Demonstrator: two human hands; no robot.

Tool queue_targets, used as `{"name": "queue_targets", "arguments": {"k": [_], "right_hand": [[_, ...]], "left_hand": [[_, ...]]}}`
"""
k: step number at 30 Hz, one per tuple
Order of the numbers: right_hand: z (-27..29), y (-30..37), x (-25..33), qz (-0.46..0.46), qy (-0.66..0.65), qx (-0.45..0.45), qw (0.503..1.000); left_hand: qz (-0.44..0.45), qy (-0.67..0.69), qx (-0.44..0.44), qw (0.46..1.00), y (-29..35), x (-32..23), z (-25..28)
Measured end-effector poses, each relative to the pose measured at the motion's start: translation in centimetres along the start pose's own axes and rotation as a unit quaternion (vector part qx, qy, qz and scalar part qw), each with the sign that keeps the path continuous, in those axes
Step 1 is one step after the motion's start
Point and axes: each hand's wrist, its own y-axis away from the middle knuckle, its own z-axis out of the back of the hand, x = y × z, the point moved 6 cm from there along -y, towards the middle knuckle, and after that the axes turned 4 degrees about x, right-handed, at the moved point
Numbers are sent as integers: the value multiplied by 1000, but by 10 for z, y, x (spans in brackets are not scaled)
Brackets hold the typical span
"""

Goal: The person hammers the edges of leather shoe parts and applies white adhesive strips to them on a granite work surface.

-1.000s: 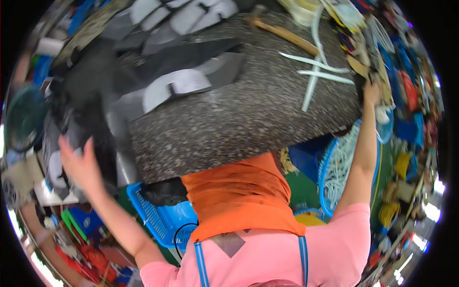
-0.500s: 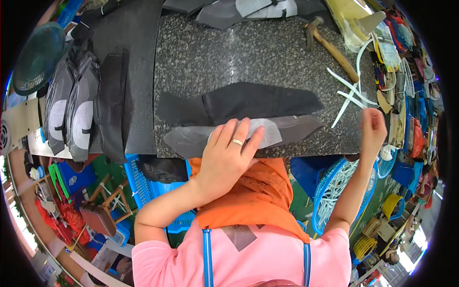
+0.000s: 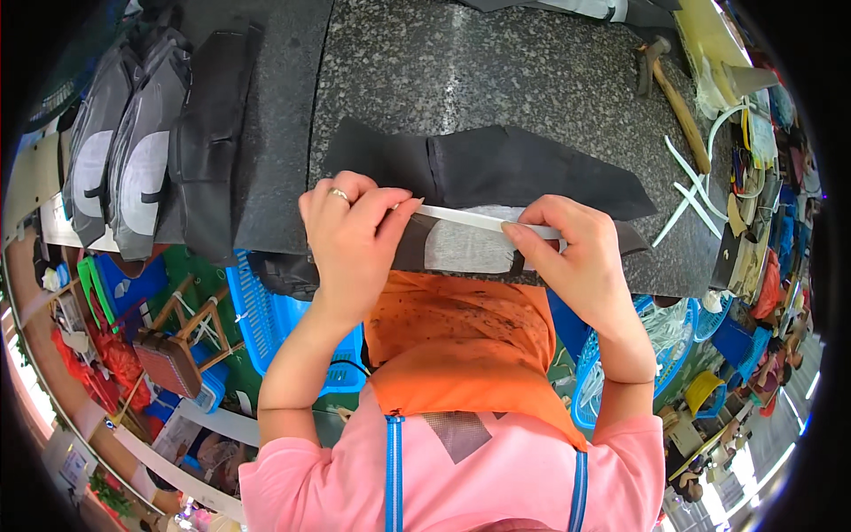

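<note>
A narrow white strip is stretched between my two hands, over the fold of a black sheet piece on the speckled stone slab. My left hand pinches its left end between thumb and fingertips. The thumb and fingers of my right hand close on the strip farther right. Below it shows the piece's near part with a light grey patch, partly covered by my hands. Several more white strips lie crossed at the slab's right side.
A wooden-handled hammer lies at the far right of the slab. Stacked dark pieces with grey patches lie at the left. Below the table edge stand a blue crate and a blue basket of white strips.
My right hand has come from the right side to the middle, and a white strip is now held between both hands. My left hand has lifted off the grey patch. The view has shifted slightly.
</note>
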Motion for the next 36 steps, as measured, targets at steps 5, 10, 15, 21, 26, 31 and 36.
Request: {"name": "queue_targets", "arguments": {"k": [5,10,15,21,26,31,36], "right_hand": [[2,-2,-2,-32,19,9,999],[5,-9,-1,-19,37,43,998],[15,-12,-20,-56,94,6,994],[18,7,-14,2,117,51,992],[35,3,-17,-97,-114,24,988],[58,15,-42,-110,99,-19,989],[62,28,-57,-132,92,-48,986]], "left_hand": [[32,-69,-125,989,8,18,18],[-130,-41,75,988,34,-16,-14],[-143,-80,92,982,20,-34,-9],[-256,56,107,959,35,-69,-55],[-240,58,-27,969,40,-66,-51],[-252,26,28,967,34,-69,-52],[-233,-19,124,964,12,-86,-54]]}}
